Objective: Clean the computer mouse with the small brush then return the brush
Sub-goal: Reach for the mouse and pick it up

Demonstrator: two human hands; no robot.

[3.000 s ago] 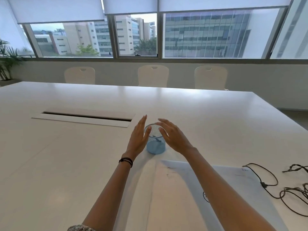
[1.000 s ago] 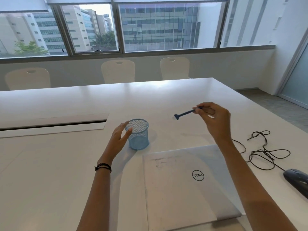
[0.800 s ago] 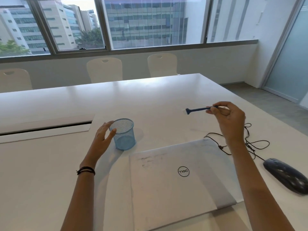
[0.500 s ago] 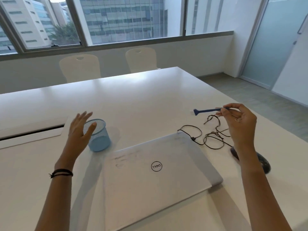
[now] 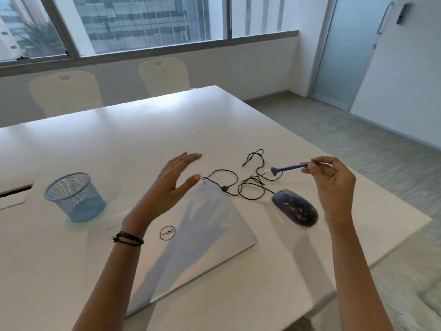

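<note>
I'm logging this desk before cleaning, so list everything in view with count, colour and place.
white table: one, white, underneath everything
closed silver laptop: one, silver, table centre
blue wire-mesh cup: one, blue, left of laptop
dark oval computer mouse: one, black with pale specks, right of laptop
thin black cable: one, black, tangled beyond mouse
small blue plastic brush: one, blue, held above cable
white chairs: two, white, far side
left hand: one, open above laptop
right hand: one, pinching brush handle
</note>
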